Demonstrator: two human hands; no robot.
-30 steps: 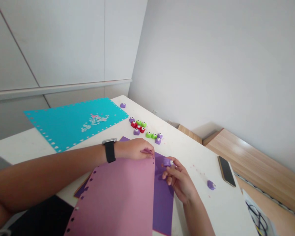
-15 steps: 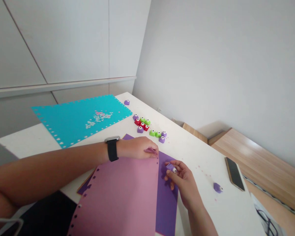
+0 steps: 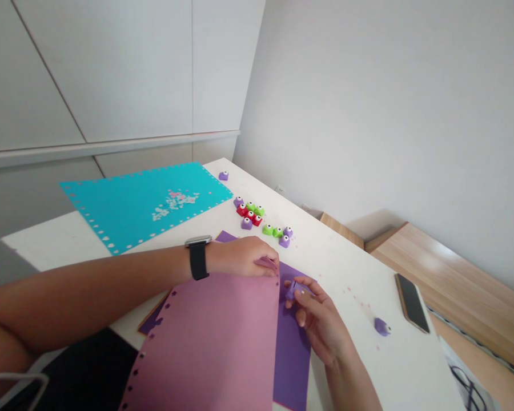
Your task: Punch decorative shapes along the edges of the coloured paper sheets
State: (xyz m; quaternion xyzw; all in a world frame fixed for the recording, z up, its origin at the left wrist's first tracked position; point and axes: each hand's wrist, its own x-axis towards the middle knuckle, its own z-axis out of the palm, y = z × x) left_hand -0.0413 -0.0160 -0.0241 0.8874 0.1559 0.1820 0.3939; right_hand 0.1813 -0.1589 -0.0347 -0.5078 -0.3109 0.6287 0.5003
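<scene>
A pink sheet of paper [image 3: 214, 342] with small shaped holes along its left edge is pinched at the top right corner by my left hand [image 3: 255, 257]. That corner curls up between the fingers, and a couple of tiny holes show just below it on the right edge. My right hand [image 3: 319, 317] grips a purple craft punch [image 3: 294, 290], thumb over its button, just right of the pink edge and apart from it. Beneath the pink paper lies a purple sheet [image 3: 293, 365]. On my left wrist is a black-strapped watch [image 3: 198, 257].
A blue sheet [image 3: 128, 211] with a punched border carries paper bits [image 3: 175, 201] at the far left. Several green, red and purple punches [image 3: 249, 215] cluster behind my hands. Another purple punch [image 3: 382, 327] and a phone [image 3: 412, 302] lie to the right.
My right thumb has moved onto the punch's button, and the punch has turned slightly in my fingers. My left hand still pinches the pink corner. The whole view has shifted a little.
</scene>
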